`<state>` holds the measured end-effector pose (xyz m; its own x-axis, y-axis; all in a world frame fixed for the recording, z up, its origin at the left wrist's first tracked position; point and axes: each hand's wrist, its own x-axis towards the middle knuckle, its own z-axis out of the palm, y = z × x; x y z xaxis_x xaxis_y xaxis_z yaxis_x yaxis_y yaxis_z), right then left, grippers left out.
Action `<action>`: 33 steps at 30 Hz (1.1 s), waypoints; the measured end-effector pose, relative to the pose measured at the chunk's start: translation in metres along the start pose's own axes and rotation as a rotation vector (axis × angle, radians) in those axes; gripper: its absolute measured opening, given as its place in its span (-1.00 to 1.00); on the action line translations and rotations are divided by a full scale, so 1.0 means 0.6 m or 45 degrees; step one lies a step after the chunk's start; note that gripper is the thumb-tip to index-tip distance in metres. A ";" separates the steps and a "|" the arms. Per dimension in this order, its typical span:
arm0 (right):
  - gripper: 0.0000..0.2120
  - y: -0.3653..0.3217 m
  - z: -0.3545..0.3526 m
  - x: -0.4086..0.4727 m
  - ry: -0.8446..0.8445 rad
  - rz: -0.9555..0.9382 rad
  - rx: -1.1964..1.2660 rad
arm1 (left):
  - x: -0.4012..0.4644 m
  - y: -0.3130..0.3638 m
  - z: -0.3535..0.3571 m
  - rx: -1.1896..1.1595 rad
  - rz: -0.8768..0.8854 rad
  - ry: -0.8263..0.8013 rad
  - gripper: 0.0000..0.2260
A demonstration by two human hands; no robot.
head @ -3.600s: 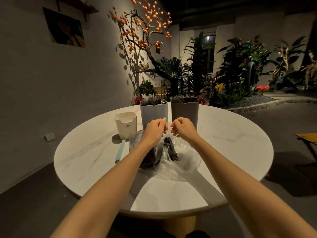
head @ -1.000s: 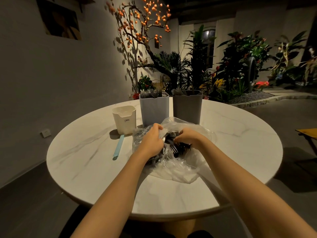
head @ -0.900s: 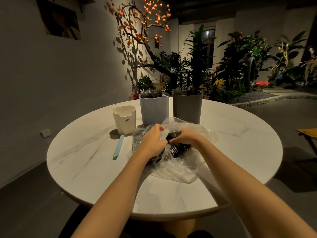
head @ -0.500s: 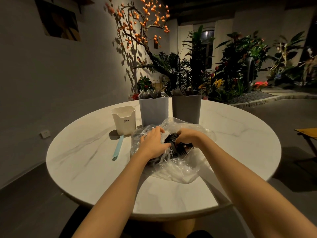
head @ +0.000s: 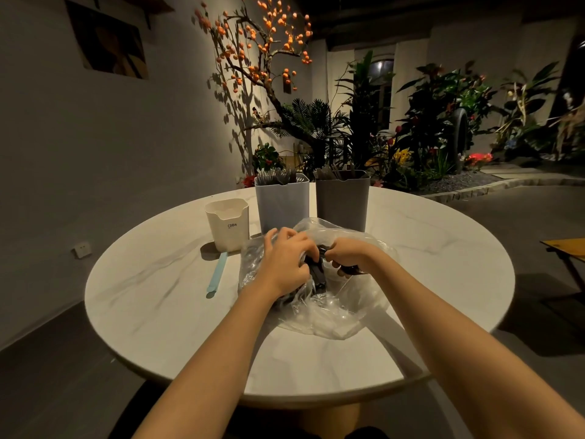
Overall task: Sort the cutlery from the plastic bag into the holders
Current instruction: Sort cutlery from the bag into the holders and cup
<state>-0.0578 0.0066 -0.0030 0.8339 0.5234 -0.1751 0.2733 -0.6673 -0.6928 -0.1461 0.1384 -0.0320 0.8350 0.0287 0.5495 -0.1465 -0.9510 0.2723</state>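
The clear bag (head: 329, 299) lies mid-table (head: 158, 296), just near of three holders (head: 281, 201). Both hands are inside its mouth, close together: the left hand (head: 285, 261) and right hand (head: 349, 256) each curl around dark cutlery (head: 318, 274) between them.

Two bare forearms reach in from the bottom edge, with no sleeves, watch, bracelet or gloves in view. The left hand (head: 286, 264) and the right hand (head: 349, 256) are also uncovered; no rings show on the visible fingers (head: 278, 232), and the nails look short and unpainted.
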 end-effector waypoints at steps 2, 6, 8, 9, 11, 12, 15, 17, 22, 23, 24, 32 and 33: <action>-0.74 0.003 -0.001 -0.001 0.029 -0.020 -0.065 | -0.003 0.003 0.001 0.016 -0.056 -0.036 -0.83; -0.73 0.010 -0.005 -0.008 0.051 -0.024 -0.176 | -0.003 0.007 0.001 0.219 -0.165 -0.075 -0.85; -0.73 0.013 -0.006 -0.011 0.051 -0.016 -0.202 | -0.003 0.008 0.002 0.299 -0.189 -0.106 -0.84; -0.72 0.014 -0.007 -0.011 0.049 -0.008 -0.216 | -0.002 0.008 0.003 0.325 -0.206 -0.117 -0.82; -0.73 0.017 -0.008 -0.010 0.036 0.007 -0.252 | -0.001 0.008 0.005 0.347 -0.249 -0.121 -0.80; -0.72 0.017 -0.008 -0.010 0.026 0.015 -0.259 | -0.001 0.008 0.006 0.350 -0.267 -0.119 -0.79; -0.73 0.020 -0.009 -0.008 0.002 0.029 -0.255 | -0.001 0.006 0.007 0.339 -0.298 -0.131 -0.77; -0.74 0.020 -0.008 -0.007 0.001 0.030 -0.257 | -0.001 0.005 0.009 0.315 -0.313 -0.134 -0.76; -0.68 0.017 -0.007 -0.008 0.045 -0.036 -0.298 | -0.002 0.003 0.008 0.243 -0.339 -0.075 -0.75; -0.69 0.017 -0.007 -0.009 0.037 -0.049 -0.296 | -0.002 0.003 0.008 0.231 -0.348 -0.053 -0.74; -0.69 0.017 -0.009 -0.010 0.022 -0.056 -0.286 | -0.002 0.003 0.008 0.220 -0.353 -0.028 -0.74; -0.70 0.024 -0.037 -0.037 -0.254 0.068 0.233 | 0.000 -0.011 0.010 0.112 -0.464 0.096 -0.63; -0.70 0.027 -0.041 -0.038 -0.254 0.076 0.250 | 0.000 -0.012 0.011 0.101 -0.478 0.097 -0.64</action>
<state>-0.0606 -0.0291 0.0070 0.7294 0.5934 -0.3405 0.1122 -0.5947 -0.7960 -0.1419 0.1432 -0.0391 0.7805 0.3992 0.4811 0.2058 -0.8908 0.4052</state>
